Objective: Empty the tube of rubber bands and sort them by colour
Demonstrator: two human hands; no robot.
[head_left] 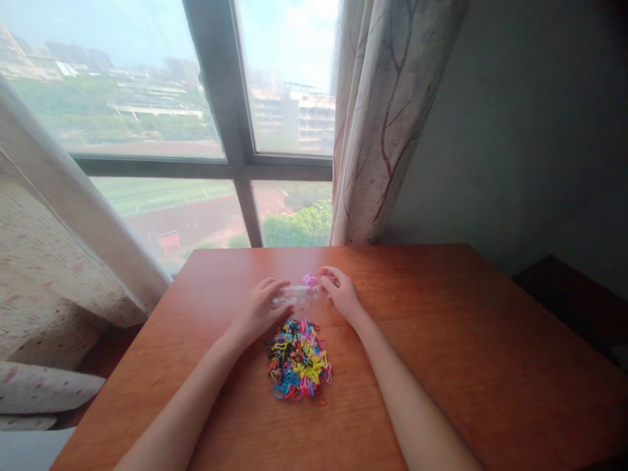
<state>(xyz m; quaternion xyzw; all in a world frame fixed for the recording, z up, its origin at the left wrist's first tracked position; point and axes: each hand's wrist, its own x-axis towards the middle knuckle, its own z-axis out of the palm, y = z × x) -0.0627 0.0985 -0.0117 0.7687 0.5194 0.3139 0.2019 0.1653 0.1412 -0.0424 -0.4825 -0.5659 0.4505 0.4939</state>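
Where clock positions are cited, the middle of the view is the dial's centre and twelve is its top. The window (pixel 239 91), at ten to eleven o'clock, has dark framing; a sports field and buildings show through the glass. The wooden table (pixel 471 366) extends from seven round to four, its far edge close to the window. A patterned curtain (pixel 387 118) hangs at one o'clock. Further patterned fabric (pixel 44 248) hangs at nine.

A heap of small coloured bands (pixel 299 360) lies on the table just past six o'clock. Yellow, black, blue, pink and red are noted; the bands overlap in a loose mound.

The left hand (pixel 260 306) is at half past seven, gripping the left end of a small clear container, thumb on the near side and fingers on the far side. The right hand (pixel 342 297) is at five, thumb and fingers bent toward one another; whether they pinch anything cannot be told.

The clear container (pixel 297 294) sits between the hands, beyond the heap, its outline blurred. A pink item (pixel 310 280) shows at its far right, just beside the right fingertips; inside or behind cannot be determined.
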